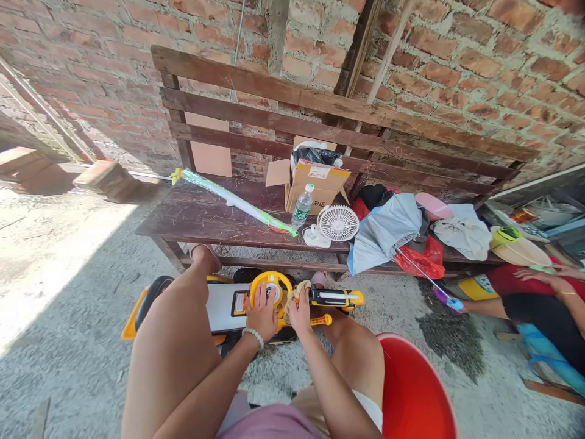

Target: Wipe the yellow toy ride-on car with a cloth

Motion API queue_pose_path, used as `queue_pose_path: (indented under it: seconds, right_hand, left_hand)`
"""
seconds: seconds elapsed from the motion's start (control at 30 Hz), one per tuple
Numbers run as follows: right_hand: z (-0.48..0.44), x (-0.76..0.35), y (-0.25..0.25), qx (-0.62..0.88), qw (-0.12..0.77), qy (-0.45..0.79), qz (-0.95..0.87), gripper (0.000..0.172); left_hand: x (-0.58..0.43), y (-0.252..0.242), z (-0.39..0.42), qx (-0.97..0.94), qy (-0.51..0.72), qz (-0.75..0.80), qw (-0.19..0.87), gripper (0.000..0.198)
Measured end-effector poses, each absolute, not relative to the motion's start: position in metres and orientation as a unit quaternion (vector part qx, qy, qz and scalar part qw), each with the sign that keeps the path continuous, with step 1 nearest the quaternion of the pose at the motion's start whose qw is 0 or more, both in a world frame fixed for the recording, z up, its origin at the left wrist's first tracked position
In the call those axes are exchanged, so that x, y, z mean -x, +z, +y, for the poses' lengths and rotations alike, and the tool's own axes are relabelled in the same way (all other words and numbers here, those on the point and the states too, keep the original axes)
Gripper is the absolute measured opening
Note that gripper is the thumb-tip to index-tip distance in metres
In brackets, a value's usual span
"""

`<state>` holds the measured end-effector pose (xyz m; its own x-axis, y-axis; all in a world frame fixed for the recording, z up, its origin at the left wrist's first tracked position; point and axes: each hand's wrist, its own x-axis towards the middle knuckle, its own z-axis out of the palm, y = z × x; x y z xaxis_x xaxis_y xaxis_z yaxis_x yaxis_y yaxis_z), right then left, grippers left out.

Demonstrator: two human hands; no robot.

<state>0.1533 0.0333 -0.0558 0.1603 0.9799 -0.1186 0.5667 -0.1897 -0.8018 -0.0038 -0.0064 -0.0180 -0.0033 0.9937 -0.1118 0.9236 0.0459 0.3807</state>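
A yellow and black ride-on toy vehicle (223,305) with a grey panel sits on the ground between my legs. My left hand (262,314) lies on its yellow steering wheel (286,280), fingers stretched over the rim towards the white hub. A beige cloth (301,286) is bunched in my right hand (300,311), pressed against the wheel's right side. Right of that hand are a black and yellow arm part (338,297) and a yellow lever (322,320). The wheel's lower part is hidden by my hands.
A wooden bench (183,210) ahead bears a long plastic-wrapped item (233,198), a cardboard box (320,189), a water bottle (302,207), a white fan (338,223) and a silver umbrella (388,225). A red bucket (415,390) stands at my right. Another person (539,299) sits far right.
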Motion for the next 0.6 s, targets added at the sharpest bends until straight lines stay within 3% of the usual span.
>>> queue_pose_path:
  seconds: [0.33, 0.6]
  right_hand:
    - [-0.033, -0.178, -0.066, 0.715, 0.292, 0.33, -0.543, 0.068]
    - [-0.007, -0.196, 0.016, 0.64, 0.341, 0.231, -0.648, 0.074]
  left_hand:
    - [0.001, -0.015, -0.007, -0.677, 0.114, 0.703, 0.184, 0.072]
    - [0.0, -0.023, -0.007, -0.673, 0.137, 0.706, 0.169, 0.074]
